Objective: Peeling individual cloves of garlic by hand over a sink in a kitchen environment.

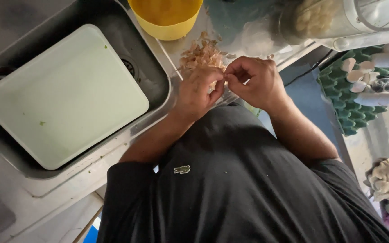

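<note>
1 pale green tray [64, 96] sits in the sink [156, 74]. A sizeable heap of papery peels [202, 55] suggests peeling well underway. Left hand [197, 92] and right hand [253, 81] pinch 1 small pale clove [213, 84], mostly hidden, above the counter edge.

Pale green tray [64, 96] in steel sink [158, 76]; yellow bowl [165, 18]; green egg carton [338, 90] at right
</note>
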